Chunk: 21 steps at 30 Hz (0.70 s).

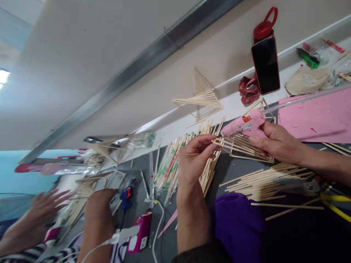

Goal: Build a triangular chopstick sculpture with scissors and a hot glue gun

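Observation:
My right hand (282,142) is wrapped round the handle of a pink glue gun (238,126), with a clear glue stick (296,100) jutting from its rear. Its nozzle points left, close to the fingertips of my left hand (196,155). Those fingers pinch the end of a thin wooden stick at the corner of a fanned stick frame (248,147). Part of that frame is hidden behind the glue gun and my right hand. Loose wooden sticks (255,184) lie just below it, and more sticks (210,171) spread behind my left wrist.
A similar stick model (204,96) stands against the wall. A phone (265,65) leans on a red-capped bottle (263,29). Pink foam sheet (315,117) lies at right, scissors (309,187) nearer me. At left are a co-worker's hands (46,208), a blue glue gun (126,197) and cables.

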Motion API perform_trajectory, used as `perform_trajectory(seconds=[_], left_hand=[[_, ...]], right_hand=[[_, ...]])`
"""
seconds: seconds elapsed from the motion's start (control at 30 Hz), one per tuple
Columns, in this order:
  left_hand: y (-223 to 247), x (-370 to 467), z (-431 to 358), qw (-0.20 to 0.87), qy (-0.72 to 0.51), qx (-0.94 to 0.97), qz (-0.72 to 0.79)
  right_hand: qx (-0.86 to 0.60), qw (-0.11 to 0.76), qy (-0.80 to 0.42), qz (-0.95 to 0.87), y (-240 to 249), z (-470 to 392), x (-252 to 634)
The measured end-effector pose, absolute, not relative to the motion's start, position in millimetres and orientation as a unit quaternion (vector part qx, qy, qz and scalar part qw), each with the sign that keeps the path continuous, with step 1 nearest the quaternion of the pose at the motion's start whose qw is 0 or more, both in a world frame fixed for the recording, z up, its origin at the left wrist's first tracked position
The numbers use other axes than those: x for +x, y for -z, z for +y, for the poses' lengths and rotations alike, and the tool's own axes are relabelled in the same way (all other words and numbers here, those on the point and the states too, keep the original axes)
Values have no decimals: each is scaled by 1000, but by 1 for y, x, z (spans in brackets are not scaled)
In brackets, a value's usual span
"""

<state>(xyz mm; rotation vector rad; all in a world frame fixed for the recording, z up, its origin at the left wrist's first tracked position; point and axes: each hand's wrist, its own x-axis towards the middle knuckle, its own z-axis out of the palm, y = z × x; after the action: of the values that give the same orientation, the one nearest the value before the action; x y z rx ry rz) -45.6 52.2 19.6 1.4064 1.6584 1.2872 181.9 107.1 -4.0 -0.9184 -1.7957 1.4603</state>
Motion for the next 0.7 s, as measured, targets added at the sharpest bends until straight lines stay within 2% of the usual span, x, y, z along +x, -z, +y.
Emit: perform_trajectory(seconds=[0.7], left_hand=[[-20,-47,52,306,-480,519,637]], right_hand=[[-347,307,-554,-691,3,110,183]])
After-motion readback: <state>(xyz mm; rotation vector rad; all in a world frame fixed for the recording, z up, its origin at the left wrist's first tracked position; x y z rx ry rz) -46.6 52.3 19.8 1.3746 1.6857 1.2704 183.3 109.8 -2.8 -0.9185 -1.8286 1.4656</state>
